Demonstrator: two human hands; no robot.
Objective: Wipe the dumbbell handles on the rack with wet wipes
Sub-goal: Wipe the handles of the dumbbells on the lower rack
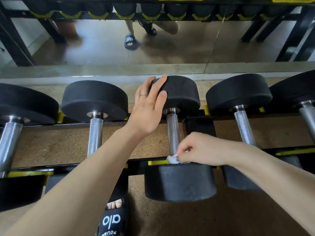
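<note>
Here, a crumpled white wet wipe (172,159) is pinched by the right hand (196,149) against the near end of the knurled steel dumbbell handle (173,132); farther off, the black rubber dumbbell head (182,94) is steadied, likely against rolling, under the flat-fingered left hand (150,106).

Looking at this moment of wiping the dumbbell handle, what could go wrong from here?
1. The right hand pinches only a small bunched wet wipe at the near end of the handle; most of the knurled bar might stay unwiped.
2. The left hand only rests on the far head; the dumbbell might roll in its cradle.
3. A sandalled foot is under the rack; a dislodged dumbbell could land on it.
</note>
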